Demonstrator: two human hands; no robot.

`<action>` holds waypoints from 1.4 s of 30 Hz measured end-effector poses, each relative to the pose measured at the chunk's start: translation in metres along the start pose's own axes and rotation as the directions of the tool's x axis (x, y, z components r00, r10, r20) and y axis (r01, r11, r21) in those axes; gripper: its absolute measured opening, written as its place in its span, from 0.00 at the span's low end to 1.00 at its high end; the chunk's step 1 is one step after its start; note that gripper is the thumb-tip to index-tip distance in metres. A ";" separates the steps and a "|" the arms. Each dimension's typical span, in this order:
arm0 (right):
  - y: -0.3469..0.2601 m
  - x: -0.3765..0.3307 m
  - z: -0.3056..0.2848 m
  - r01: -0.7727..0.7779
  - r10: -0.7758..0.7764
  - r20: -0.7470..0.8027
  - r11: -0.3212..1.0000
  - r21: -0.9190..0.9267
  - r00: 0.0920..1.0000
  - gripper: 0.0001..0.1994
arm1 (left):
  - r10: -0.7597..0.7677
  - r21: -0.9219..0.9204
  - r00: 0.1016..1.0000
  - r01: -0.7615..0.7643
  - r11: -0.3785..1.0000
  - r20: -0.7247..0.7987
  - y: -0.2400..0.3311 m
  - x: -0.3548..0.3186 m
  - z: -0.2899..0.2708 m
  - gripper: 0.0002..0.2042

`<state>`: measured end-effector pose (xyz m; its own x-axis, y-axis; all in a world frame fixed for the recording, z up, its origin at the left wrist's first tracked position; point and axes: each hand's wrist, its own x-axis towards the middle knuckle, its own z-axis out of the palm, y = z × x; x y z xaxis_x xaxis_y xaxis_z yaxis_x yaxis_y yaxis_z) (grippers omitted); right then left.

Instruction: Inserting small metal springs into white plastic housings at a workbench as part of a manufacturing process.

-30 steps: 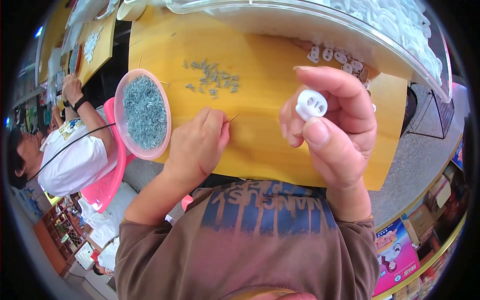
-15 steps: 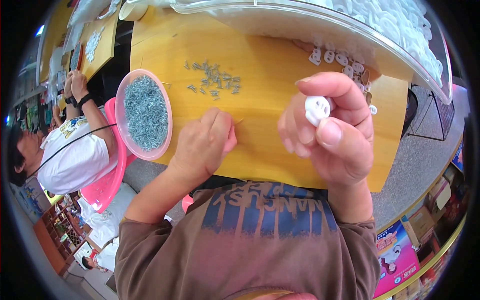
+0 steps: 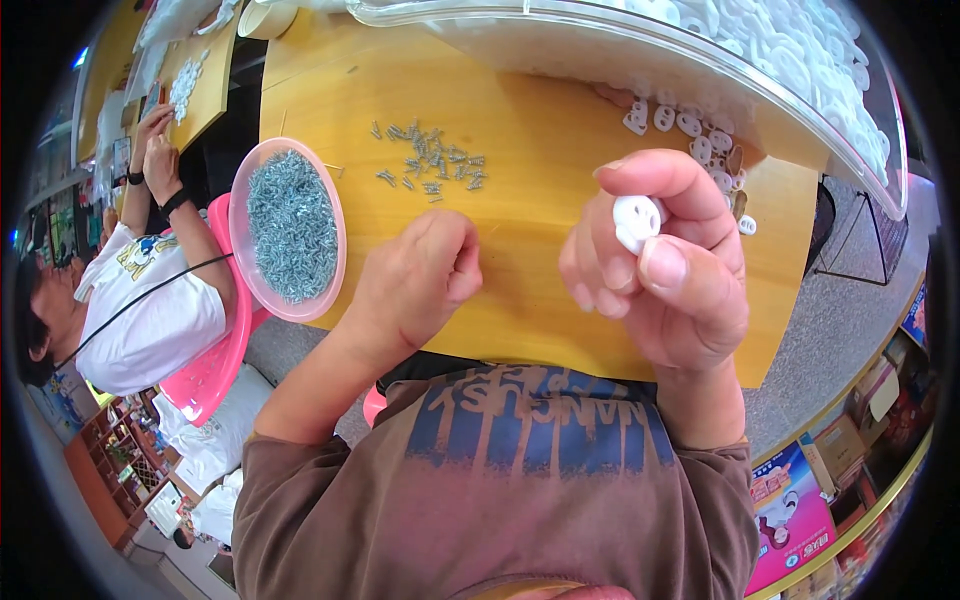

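Observation:
A small white plastic piece with oval holes (image 3: 636, 222) is pinched between the thumb and fingers of my right hand (image 3: 695, 265), held up over the table. My left hand (image 3: 415, 275) is a closed fist above the tabletop, to the left of the piece and apart from it. Its curled fingers hide whatever they may hold. Beyond the fist lies a loose scatter of small grey metal screws (image 3: 432, 158). More screws (image 3: 292, 228) fill a pink oval bowl (image 3: 338, 240) at the left table edge. Similar white pieces (image 3: 690, 123) lie behind my right hand.
A large clear plastic bin (image 3: 600, 62) heaped with white parts (image 3: 800, 50) spans the back right of the wooden table (image 3: 330, 90). At far left a co-worker (image 3: 150, 290) sits by a pink chair (image 3: 215, 370), hands at another table with white pieces. Boxes (image 3: 845, 445) stand lower right.
My left fist has turned slightly and shifted a little up. The white piece in my right hand tilts a bit differently. The co-worker's hand has reached farther up toward the other table's white pieces.

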<state>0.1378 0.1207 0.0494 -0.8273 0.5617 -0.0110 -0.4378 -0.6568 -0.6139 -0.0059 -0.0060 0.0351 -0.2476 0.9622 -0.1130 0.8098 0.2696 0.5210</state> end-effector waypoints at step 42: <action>-0.051 0.019 0.064 0.526 -0.606 0.062 0.630 -0.572 0.793 0.12 | 0.353 -0.071 0.585 -0.579 0.812 -0.730 0.090 0.055 -0.090 0.07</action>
<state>0.1215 0.1329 0.1314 -0.4128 0.8123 0.4120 -0.5092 0.1692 -0.8439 0.0056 0.0678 0.1524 -0.2476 0.6306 0.7356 0.7633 -0.3406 0.5489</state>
